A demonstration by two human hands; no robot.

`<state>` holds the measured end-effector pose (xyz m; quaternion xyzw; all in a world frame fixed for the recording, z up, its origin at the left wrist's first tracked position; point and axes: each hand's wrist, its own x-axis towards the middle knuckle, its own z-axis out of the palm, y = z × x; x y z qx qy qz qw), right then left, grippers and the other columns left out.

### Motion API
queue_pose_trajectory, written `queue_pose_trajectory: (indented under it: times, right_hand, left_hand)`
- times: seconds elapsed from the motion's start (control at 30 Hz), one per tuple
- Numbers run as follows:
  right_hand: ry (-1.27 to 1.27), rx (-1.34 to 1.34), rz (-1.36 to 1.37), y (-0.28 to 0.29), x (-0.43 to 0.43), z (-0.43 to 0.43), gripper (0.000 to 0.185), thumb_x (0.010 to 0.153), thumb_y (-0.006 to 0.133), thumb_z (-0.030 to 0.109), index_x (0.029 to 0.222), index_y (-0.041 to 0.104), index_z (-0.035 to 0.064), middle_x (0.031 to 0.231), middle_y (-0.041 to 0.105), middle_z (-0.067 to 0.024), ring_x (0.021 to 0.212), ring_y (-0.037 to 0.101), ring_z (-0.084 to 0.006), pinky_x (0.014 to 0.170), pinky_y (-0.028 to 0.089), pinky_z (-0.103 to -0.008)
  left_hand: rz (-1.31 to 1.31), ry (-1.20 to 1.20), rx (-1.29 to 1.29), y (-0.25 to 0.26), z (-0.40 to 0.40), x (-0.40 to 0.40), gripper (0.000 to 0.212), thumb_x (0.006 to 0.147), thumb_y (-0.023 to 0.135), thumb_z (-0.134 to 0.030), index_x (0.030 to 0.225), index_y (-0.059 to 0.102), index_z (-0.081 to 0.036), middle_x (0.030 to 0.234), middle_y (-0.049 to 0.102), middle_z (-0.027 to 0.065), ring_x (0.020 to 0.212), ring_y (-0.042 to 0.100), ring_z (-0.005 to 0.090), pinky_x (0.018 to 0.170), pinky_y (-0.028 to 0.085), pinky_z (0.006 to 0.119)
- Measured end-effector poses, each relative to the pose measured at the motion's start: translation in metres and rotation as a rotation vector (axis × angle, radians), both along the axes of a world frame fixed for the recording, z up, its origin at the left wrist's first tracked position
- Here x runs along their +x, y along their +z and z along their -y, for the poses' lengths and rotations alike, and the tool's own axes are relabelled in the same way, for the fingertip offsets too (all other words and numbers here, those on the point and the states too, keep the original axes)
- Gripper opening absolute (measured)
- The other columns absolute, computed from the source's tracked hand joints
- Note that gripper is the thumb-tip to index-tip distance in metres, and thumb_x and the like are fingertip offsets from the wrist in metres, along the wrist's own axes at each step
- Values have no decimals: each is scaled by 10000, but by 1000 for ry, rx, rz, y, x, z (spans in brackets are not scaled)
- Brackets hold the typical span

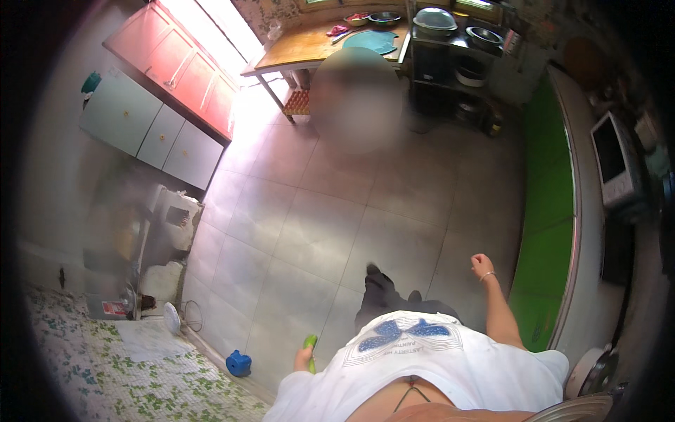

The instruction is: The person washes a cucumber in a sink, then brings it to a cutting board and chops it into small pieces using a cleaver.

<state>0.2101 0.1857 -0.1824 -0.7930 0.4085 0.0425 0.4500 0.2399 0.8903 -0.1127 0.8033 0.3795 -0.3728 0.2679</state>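
My left hand [302,360] hangs at the lower middle, beside my white T-shirt [395,358]. It is closed around a long green vegetable [311,347], perhaps a cucumber; part of it is hidden by the fingers. My right hand [481,266], with a bracelet at the wrist, is out to the right above the floor. Its fingers are curled in and nothing shows in them. The nearest thing to that hand is a row of green cabinet doors [546,227]. One dark shoe [373,270] is forward on the tiled floor [316,227].
Ahead, a wooden table [292,47] bears a teal cutting board [372,41] and bowls. A metal rack [422,53] stands beside it. A blue plastic stool [238,364] is near the patterned bed or platform [174,385]. A microwave [611,158] sits right. A round blur hides part of the view.
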Motion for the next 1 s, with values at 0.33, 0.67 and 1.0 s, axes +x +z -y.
queue_pose_trajectory:
  times: [0.33,0.67,1.0]
  right_hand:
    - [-5,248,-243,-18,205,19,190,880,592,197,983,619,39,747,636,-71,600,623,-174,557,518,-326]
    - [-357,354,-304,-20,320,70,137,861,586,194,923,622,77,728,609,-56,586,610,-180,518,515,-345]
    - [-449,461,-74,-30,504,180,140,902,600,205,948,584,74,725,581,-35,587,558,-147,503,479,-303]
  left_hand:
    - [-193,-302,-4,-28,73,280,591,800,620,-503,1043,664,33,1012,666,203,898,644,281,745,492,419]
    - [509,-483,-333,30,326,738,451,891,564,-444,873,582,6,765,645,146,738,637,272,664,475,391]
    - [1116,-1084,-302,159,581,975,446,806,695,-266,1164,524,-60,1022,608,158,985,590,339,811,476,405]
